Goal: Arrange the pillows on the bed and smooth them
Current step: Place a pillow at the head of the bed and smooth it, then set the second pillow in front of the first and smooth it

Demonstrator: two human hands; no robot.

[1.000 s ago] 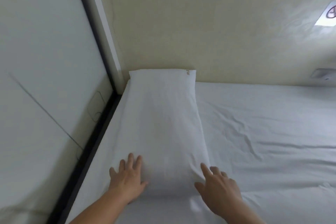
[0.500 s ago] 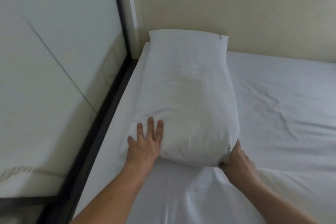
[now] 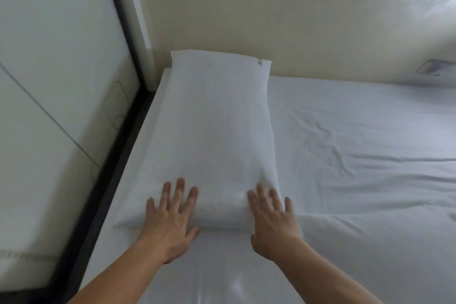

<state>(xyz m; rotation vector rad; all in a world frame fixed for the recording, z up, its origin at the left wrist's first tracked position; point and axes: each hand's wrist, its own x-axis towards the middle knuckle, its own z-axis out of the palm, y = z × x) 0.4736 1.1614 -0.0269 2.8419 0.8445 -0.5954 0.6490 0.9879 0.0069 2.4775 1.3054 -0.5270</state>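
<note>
A long white pillow (image 3: 219, 126) lies flat along the left side of the bed (image 3: 357, 150), its far end against the cream wall. A small tag shows at its far right corner. My left hand (image 3: 170, 219) rests palm down on the pillow's near left corner, fingers spread. My right hand (image 3: 274, 217) presses flat on the near right corner, fingers apart. Neither hand grips anything. The white sheet to the right is creased.
A dark frame edge (image 3: 108, 180) runs along the bed's left side beside a pale glossy panel (image 3: 49, 106). The cream wall (image 3: 271, 12) stands behind the pillow. A small fixture (image 3: 431, 70) sits on the wall at far right.
My right hand has left the pillow's near end, which it gripped from below, and now lies flat on top. The bulged pillow end has flattened. My left hand stays pressed on the left corner.
</note>
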